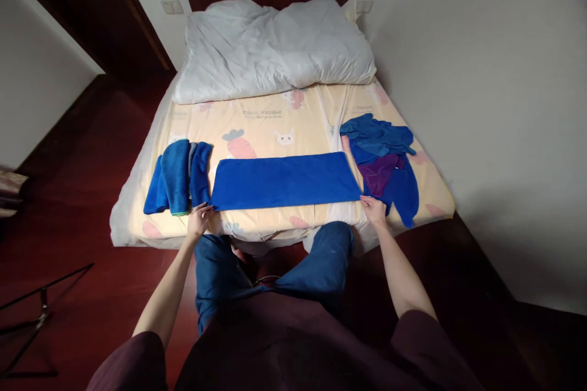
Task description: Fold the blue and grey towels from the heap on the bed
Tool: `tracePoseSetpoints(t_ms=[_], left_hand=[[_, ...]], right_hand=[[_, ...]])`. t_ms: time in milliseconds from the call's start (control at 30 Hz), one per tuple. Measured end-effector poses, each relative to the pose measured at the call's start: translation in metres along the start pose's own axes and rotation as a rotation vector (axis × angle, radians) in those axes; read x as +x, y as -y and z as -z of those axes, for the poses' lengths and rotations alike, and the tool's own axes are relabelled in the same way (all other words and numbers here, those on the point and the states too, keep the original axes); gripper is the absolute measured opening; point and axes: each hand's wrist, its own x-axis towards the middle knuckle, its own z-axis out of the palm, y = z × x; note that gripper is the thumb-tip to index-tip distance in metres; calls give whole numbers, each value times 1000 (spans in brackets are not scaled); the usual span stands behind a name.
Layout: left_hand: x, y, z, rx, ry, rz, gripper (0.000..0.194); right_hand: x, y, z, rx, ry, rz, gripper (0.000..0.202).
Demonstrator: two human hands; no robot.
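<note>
A blue towel (284,181) lies flat across the bed as a long strip, its long side facing me. My left hand (200,219) pinches its near left corner, and my right hand (374,209) pinches the near right corner. Left of the strip lie several folded towels (176,176) side by side, in blue and grey, close to my left hand. Beyond my right hand is a loose, crumpled pile of blue cloths (378,134), with a purple cloth (378,175) among them.
The bed (261,125) has a pale yellow sheet printed with carrots and rabbits. A white quilt (275,49) is bunched at its head. Walls stand to the right and behind. Black metal stand legs (43,308) rest on the dark red floor at lower left.
</note>
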Motion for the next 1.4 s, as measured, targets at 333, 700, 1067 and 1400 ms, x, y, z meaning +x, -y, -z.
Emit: tracePoseSetpoints(t_ms=[333, 700, 1067, 1400], left_hand=[[-35, -4, 1, 322, 66, -227, 33], [-46, -19, -5, 327, 161, -214, 36], [17, -14, 17, 231, 115, -268, 58], [7, 2, 12, 247, 37, -246, 62]], right_hand=[[-21, -3, 4, -6, 35, -46, 25], [-33, -10, 7, -45, 39, -82, 23], [-42, 14, 5, -134, 158, -125, 36], [-21, 16, 13, -167, 150, -160, 53]])
